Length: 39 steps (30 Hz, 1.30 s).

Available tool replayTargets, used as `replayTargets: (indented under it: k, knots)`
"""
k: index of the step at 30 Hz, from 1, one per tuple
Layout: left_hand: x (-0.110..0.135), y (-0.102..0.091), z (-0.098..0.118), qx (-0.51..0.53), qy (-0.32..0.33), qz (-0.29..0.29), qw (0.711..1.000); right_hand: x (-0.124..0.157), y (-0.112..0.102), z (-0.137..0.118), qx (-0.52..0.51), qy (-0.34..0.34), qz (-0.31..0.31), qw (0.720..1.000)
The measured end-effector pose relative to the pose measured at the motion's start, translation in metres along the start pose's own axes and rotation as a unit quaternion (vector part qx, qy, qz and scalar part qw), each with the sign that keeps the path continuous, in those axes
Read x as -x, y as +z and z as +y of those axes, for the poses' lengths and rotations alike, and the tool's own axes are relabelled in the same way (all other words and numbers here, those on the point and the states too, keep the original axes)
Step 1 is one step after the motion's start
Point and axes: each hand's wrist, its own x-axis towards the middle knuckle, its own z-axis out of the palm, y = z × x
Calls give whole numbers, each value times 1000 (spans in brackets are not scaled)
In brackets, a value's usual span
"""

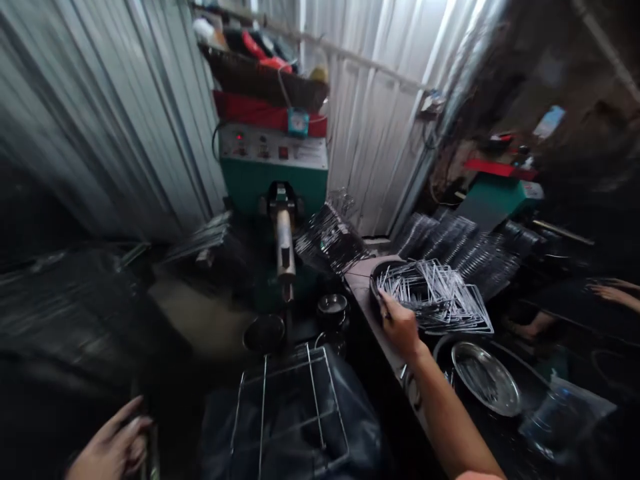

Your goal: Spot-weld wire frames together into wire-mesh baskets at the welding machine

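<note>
My right hand (400,325) reaches forward to a dark pan (376,275) heaped with bent wire pieces (437,293); its fingers curl at the pan's near rim, and whether they pinch a wire is hidden. My left hand (113,448) is low at the bottom left, fingers partly curled around a thin upright rod or edge that is blurred. On my lap, between the hands, lies a wire grid frame (290,410) over dark cloth. Straight ahead stands a green spot-welding machine (274,175) with its arm (285,243) pointing towards me.
Bundles of finished wire racks (331,235) and more wire stacks (463,243) lie behind the pan. A shiny steel plate (485,378) and a plastic bottle (555,417) sit at right. Another person's hand (613,293) and foot (523,328) show far right. Corrugated metal walls enclose the space.
</note>
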Motion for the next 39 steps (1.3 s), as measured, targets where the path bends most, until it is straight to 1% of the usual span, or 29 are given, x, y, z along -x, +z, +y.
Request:
replayTargets:
  k: [1, 2, 3, 4, 5, 6, 7, 8, 9, 11, 12, 14, 15, 17, 19, 21, 25, 28, 30, 31, 33, 35, 39]
  knots:
    - [12, 4, -3, 30, -41, -1, 999, 9, -15, -11, -10, -31, -16, 999]
    - [21, 9, -5, 67, -71, 1, 995, 14, -29, -23, -25, -47, -17, 998]
    - [29, 16, -6, 96, -94, 2, 991, 16, -42, -35, -44, -45, -6, 998]
    - [34, 22, -7, 115, -114, -2, 987, 17, -50, -48, -69, -19, 14, 997]
    - [38, 28, -8, 128, -127, -9, 984, 16, -55, -61, -100, 25, 35, 994]
    - [40, 33, -10, 136, -138, -23, 981, 14, -55, -73, -137, 79, 47, 986]
    - [42, 38, -12, 141, -147, -39, 978, 13, -49, -84, -180, 134, 45, 973]
    - [43, 42, -16, 144, -155, -55, 976, 13, -38, -94, -226, 181, 29, 957]
    - [43, 45, -19, 146, -162, -72, 973, 14, -22, -103, -269, 217, 1, 938]
    - [45, 49, -26, 143, -177, -97, 969, 22, 17, -112, -335, 266, -62, 902]
    - [47, 51, -28, 142, -186, -106, 966, 28, 38, -113, -352, 290, -85, 886]
    - [50, 55, -31, 143, -207, -122, 960, 43, 76, -108, -360, 332, -120, 863]
    - [52, 56, -32, 145, -217, -128, 957, 51, 91, -103, -359, 351, -135, 854]
    - [56, 60, -32, 146, -232, -141, 951, 67, 111, -92, -360, 382, -165, 835]
    - [60, 63, -31, 138, -239, -149, 950, 81, 120, -83, -378, 405, -188, 811]
    - [62, 64, -30, 122, -236, -154, 952, 93, 122, -77, -399, 421, -195, 791]
    - [63, 64, -30, 92, -214, -162, 959, 109, 114, -75, -424, 443, -184, 768]
    - [63, 64, -32, 73, -199, -172, 962, 117, 106, -79, -442, 451, -193, 751]
    - [62, 64, -34, 59, -191, -176, 964, 119, 102, -83, -447, 448, -194, 750]
    - [63, 64, -34, 55, -187, -176, 965, 120, 100, -85, -445, 444, -189, 755]
    - [63, 65, -34, 49, -183, -175, 966, 119, 99, -88, -434, 429, -181, 771]
    - [64, 66, -34, 45, -182, -175, 967, 119, 98, -88, -413, 410, -188, 791]
    - [63, 66, -36, 16, -173, -185, 967, 117, 98, -84, -350, 362, -241, 830]
